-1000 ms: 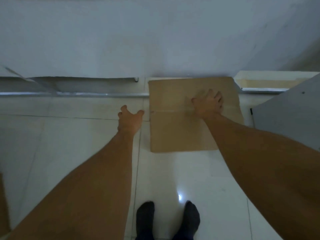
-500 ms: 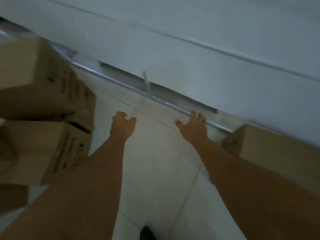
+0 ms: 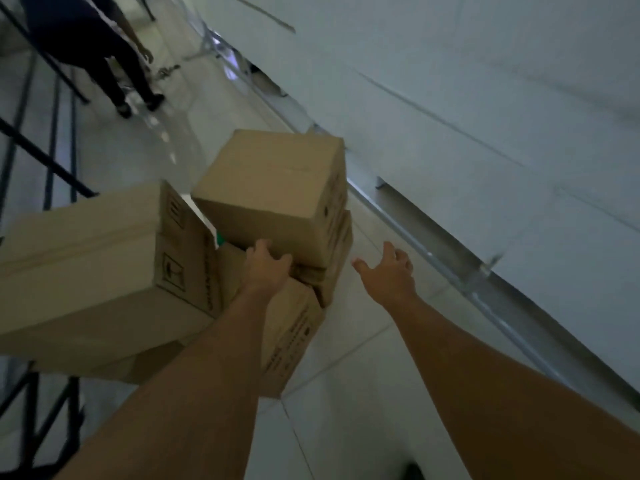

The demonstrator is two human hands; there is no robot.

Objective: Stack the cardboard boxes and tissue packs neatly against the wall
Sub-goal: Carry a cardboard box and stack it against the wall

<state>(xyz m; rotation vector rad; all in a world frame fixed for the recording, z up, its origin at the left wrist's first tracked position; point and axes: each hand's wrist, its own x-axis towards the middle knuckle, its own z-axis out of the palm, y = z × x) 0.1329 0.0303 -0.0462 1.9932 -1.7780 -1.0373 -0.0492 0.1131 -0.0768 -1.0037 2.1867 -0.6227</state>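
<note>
A small closed cardboard box [image 3: 273,188] sits on top of a pile of boxes on the floor. Under it are a second small box [image 3: 334,268] and a printed box [image 3: 294,337]. A large box [image 3: 90,271] lies to the left, tilted. My left hand [image 3: 265,268] touches the lower near edge of the top box, its fingers spread against the cardboard. My right hand [image 3: 388,275] hovers to the right of the pile, fingers apart, holding nothing. No tissue packs can be made out; something green [image 3: 220,240] shows between the boxes.
The white wall [image 3: 467,98] runs diagonally on the right, with a metal rail [image 3: 460,271] along its base. A black metal frame [image 3: 52,140] stands on the left. Another person's legs [image 3: 117,71] are at the top left, on the pale tiled floor [image 3: 346,393].
The view swung left from the flat box by the wall to the pile. My right hand left that box, and both hands now reach the pile, the left touching its top box.
</note>
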